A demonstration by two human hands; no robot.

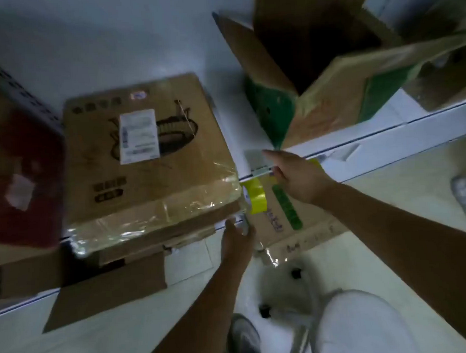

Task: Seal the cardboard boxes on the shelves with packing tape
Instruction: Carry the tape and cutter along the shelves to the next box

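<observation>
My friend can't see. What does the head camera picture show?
A person's left hand holds a yellow tape roll at the corner of a taped cardboard box on a white shelf; the right hand reaches toward the shelf edge.

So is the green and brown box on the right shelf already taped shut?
No, the green and brown box stands open, flaps up and its dark inside showing.

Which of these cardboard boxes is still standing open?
The brown cardboard box with green printed sides, at the upper right: its flaps stand up over a dark interior. The flat brown box with the white label is closed and taped.
</observation>
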